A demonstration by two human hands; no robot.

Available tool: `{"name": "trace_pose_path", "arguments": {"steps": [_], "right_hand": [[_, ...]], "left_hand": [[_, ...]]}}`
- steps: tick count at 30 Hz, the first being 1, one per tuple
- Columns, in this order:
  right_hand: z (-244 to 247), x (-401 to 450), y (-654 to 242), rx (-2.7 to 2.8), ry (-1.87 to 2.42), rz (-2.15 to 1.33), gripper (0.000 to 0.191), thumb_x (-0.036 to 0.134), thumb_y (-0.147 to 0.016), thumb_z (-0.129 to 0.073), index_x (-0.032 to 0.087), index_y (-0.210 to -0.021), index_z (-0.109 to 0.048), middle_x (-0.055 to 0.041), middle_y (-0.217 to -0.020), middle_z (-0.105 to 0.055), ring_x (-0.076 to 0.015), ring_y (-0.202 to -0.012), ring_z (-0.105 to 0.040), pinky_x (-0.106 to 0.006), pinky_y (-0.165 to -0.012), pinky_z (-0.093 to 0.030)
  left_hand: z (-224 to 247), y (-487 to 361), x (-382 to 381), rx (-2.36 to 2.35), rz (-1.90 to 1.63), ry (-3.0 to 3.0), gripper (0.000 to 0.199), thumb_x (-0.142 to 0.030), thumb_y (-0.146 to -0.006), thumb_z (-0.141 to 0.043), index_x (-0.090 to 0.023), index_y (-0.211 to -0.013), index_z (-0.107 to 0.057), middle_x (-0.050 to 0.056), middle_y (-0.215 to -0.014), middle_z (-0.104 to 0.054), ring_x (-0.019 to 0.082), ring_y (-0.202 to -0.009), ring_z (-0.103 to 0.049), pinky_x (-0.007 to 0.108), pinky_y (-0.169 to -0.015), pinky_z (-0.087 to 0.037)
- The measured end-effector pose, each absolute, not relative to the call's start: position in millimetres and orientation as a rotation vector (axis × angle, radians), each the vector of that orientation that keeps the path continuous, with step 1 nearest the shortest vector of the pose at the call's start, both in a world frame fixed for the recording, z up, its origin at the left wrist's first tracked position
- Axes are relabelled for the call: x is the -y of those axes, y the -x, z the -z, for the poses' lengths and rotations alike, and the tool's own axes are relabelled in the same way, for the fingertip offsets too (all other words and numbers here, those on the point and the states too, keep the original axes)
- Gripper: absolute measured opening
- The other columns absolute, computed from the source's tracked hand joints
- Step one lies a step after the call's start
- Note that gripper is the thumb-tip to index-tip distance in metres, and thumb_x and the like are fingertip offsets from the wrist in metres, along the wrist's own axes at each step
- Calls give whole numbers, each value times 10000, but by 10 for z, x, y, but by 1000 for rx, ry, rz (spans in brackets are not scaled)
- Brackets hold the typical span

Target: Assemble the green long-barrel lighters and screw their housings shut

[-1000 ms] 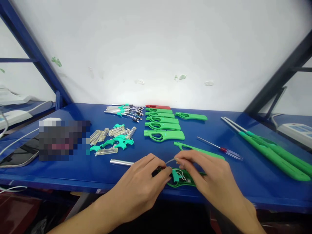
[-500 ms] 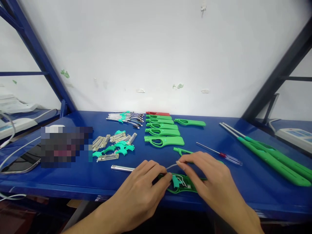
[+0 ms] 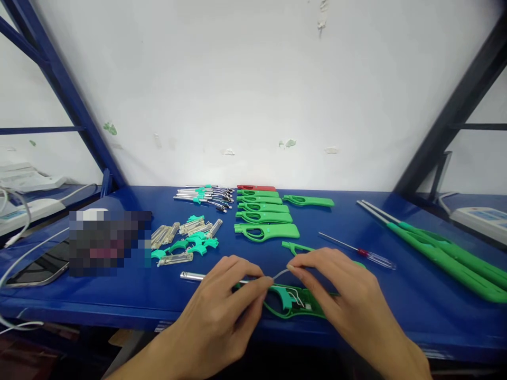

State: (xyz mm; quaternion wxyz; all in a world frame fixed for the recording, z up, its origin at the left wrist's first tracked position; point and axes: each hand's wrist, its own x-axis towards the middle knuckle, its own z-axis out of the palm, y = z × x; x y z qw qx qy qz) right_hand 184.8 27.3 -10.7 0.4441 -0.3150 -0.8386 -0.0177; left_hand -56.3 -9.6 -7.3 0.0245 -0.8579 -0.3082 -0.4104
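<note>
Near the front edge of the table lies an open green lighter casing [image 3: 277, 311], with a teal trigger [image 3: 285, 300] and white wires inside. A silver metal rod [image 3: 192, 276] sticks out to its left. My left hand [image 3: 227, 311] is closed around the neck of this lighter, its fingertips at the inner end of a thin whitish tube [image 3: 280, 273]. What lies under the fingers is partly hidden. Between thumb and forefinger, my right hand [image 3: 344, 285] pinches the tube's other end above the casing. A green casing half [image 3: 293, 246] lies just behind, partly covered by my right hand.
Behind are a row of green casing halves [image 3: 273, 231] and a red one [image 3: 256, 188]. Metal rods with wires [image 3: 198, 196], clear fuel tanks [image 3: 176, 258] and teal triggers [image 3: 198, 240] lie left. A screwdriver [image 3: 376, 258] and long green lighters [image 3: 443, 253] lie right. A phone [image 3: 39, 266] is far left.
My left fingers have shifted slightly left and back along the neck, showing more of the trigger and rod. My right hand still pinches the tube. The view has tilted slightly.
</note>
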Motion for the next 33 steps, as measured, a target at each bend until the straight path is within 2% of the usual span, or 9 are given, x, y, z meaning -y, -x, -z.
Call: {"name": "trace_pose_path", "arguments": {"steps": [4,9,15,16,18,21,25,29,33], "right_hand": [[101,-279,-1855,2079,757,68,59,239,-1102,-608,266,-1099,-660,58,-961,-778,-118,-860,-734,-261,-862,-492],[99,-287,-1851,2089,747,75,65,255,-1103,-606,272,-1101,-669,54,-958,-788,-122,-850,-754,-265,-863,-512],[67,-292,-1855,2089,715,89,103,286,-1101,-601,269,-1056,-692,35,-910,-795,-140,-802,-768,-269,-775,-551],[64,-295,-1858,2087,708,92,100,282,-1097,-606,268,-1054,-696,33,-911,-797,-142,-804,-772,-270,-772,-557],[63,-302,-1863,2083,701,96,91,265,-1085,-618,268,-1052,-703,36,-912,-800,-142,-806,-778,-272,-768,-563],[69,-309,-1865,2068,700,99,101,252,-1076,-621,268,-1044,-715,34,-901,-801,-150,-788,-780,-284,-753,-570],[83,-313,-1860,2056,707,101,130,257,-1086,-603,259,-1040,-724,16,-898,-806,-169,-780,-782,-302,-750,-578],[97,-320,-1858,2052,708,119,122,252,-1088,-606,255,-1056,-724,18,-912,-808,-165,-803,-786,-307,-771,-579],[106,-330,-1857,2051,701,145,133,278,-1098,-597,260,-1062,-724,29,-918,-812,-154,-796,-785,-300,-765,-579]], "left_hand": [[-46,744,-38,1086,1255,2426,239,-36,-1047,-555,-163,-1172,-715,73,-1046,-707,205,-987,-621,372,-924,-517],[-272,1066,-318,1755,633,2206,284,-261,-1084,-529,-162,-1075,-795,124,-1013,-728,324,-1010,-610,487,-906,-530],[-517,1161,-737,2019,296,2212,322,-336,-1067,-612,-131,-885,-782,158,-926,-724,349,-1008,-667,550,-978,-533],[-549,1158,-809,2061,242,2240,292,-353,-1064,-642,-130,-928,-774,146,-968,-733,325,-1021,-686,527,-984,-553],[-599,1146,-940,2143,149,2297,265,-384,-1062,-684,-149,-1177,-725,111,-1188,-725,264,-1072,-708,475,-967,-602],[-636,1109,-1081,2250,62,2364,365,-383,-1060,-699,-181,-1360,-647,112,-1360,-668,261,-1136,-705,468,-956,-628],[-662,1053,-1134,2318,110,2421,373,-377,-1056,-705,-174,-1364,-649,118,-1365,-666,275,-1153,-700,482,-964,-625],[-770,1026,-1065,2336,379,2396,350,-384,-1059,-700,-178,-1339,-662,112,-1348,-673,262,-1128,-704,466,-952,-628],[-892,973,-891,2270,801,2392,272,-391,-1043,-654,-125,-1065,-705,81,-951,-740,206,-845,-704,364,-785,-591]]}}
